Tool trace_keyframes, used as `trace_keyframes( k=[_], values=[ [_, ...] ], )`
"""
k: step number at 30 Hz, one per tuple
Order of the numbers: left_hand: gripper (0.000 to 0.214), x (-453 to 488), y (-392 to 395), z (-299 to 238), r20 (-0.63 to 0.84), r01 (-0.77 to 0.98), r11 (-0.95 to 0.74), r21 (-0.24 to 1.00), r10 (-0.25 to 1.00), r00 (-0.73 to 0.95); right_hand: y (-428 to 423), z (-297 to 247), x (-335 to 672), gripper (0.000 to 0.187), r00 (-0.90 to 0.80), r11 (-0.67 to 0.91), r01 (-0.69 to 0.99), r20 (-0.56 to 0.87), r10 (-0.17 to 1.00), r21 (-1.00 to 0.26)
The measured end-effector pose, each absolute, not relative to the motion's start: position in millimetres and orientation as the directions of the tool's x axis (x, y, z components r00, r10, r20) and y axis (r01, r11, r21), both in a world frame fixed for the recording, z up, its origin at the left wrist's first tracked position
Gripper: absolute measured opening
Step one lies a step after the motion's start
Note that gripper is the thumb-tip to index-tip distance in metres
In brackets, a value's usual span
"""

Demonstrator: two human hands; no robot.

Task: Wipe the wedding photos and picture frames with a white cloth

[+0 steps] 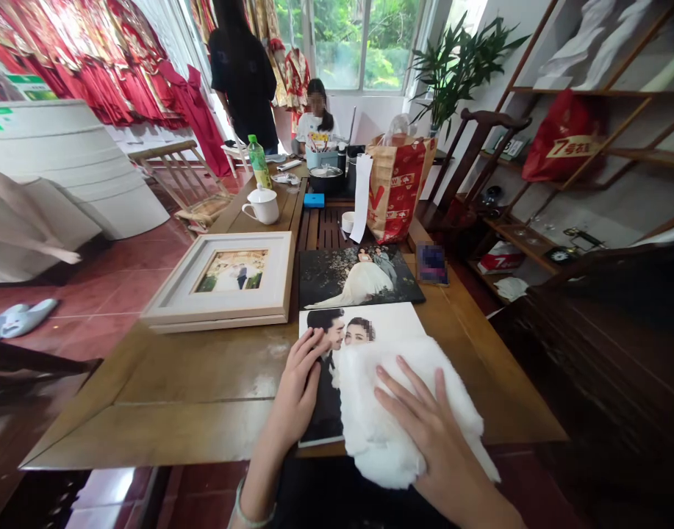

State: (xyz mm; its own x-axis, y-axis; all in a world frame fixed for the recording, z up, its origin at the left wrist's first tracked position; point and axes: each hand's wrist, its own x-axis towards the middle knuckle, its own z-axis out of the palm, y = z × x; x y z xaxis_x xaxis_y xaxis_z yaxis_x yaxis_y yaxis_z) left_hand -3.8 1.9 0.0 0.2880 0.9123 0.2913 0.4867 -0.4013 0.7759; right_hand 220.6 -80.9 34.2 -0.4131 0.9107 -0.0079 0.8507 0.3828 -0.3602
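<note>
A portrait photo print of a couple lies on the wooden table in front of me, one face blurred out. My left hand rests on its left edge, fingers stretched out over the picture. On the right half of the print lies a folded white fluffy cloth, which hides much of the picture and hangs past the table's front edge. My right hand lies flat on this cloth with spread fingers. Just beyond is a darker wedding photo panel, touching or nearly touching the first print.
A pale wooden picture frame lies at left. Behind it stand a white lidded mug and a green bottle. A paper bag, a blue box and a phone-like object sit farther back. Two people are beyond the table.
</note>
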Motion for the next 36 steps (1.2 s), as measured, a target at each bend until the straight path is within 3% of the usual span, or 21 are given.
trace_keyframes(
  k=[6, 12, 17, 21, 24, 28, 32, 34, 36],
  values=[
    [0.037, -3.2, 2.5, -1.9, 0.31, 0.465, -0.422, 0.778, 0.902, 0.3, -23.7, 30.4, 199.9, 0.079, -0.311, 0.322, 0.879, 0.089, 0.946, -0.353],
    [0.037, -5.5, 4.3, -8.2, 0.355, 0.431, -0.453, 0.781, 0.889, 0.29, -5.8, 27.7, 176.1, 0.078, -0.26, 0.299, 0.882, 0.151, 0.954, -0.365],
    [0.038, -6.5, 4.1, -4.1, 0.334, 0.414, -0.445, 0.794, 0.888, 0.314, -55.5, 35.2, 179.7, 0.064, -0.43, 0.435, 0.792, 0.114, 0.895, -0.427],
    [0.039, -4.1, 2.2, 1.6, 0.275, 0.458, -0.354, 0.815, 0.933, 0.231, -79.8, 37.4, 224.0, 0.049, -0.654, 0.584, 0.572, 0.109, 0.748, -0.576],
    [0.046, -1.5, 2.0, -0.8, 0.246, 0.464, -0.254, 0.849, 0.966, 0.079, -81.2, 29.3, 271.4, 0.041, -0.619, 0.575, 0.537, 0.175, 0.766, -0.617],
    [0.075, 3.1, 1.2, -4.5, 0.086, 0.229, -0.066, 0.971, 0.993, -0.077, -71.2, 15.5, 327.0, 0.04, -0.427, 0.443, 0.668, 0.18, 0.886, -0.598],
    [0.108, 2.5, -4.6, 3.4, -0.164, -0.057, 0.155, 0.986, 0.966, -0.199, -48.6, 9.4, 360.3, 0.04, -0.448, 0.408, 0.647, 0.113, 0.887, -0.644],
    [0.111, -1.2, -9.5, 9.6, -0.264, -0.148, 0.236, 0.96, 0.941, -0.211, -33.8, 10.2, 369.2, 0.033, -0.488, 0.412, 0.656, 0.061, 0.871, -0.632],
    [0.097, -5.8, -15.3, 15.6, -0.319, -0.216, 0.28, 0.935, 0.932, -0.172, -20.4, 14.2, 375.6, 0.031, -0.504, 0.388, 0.696, -0.026, 0.863, -0.604]
  ],
)
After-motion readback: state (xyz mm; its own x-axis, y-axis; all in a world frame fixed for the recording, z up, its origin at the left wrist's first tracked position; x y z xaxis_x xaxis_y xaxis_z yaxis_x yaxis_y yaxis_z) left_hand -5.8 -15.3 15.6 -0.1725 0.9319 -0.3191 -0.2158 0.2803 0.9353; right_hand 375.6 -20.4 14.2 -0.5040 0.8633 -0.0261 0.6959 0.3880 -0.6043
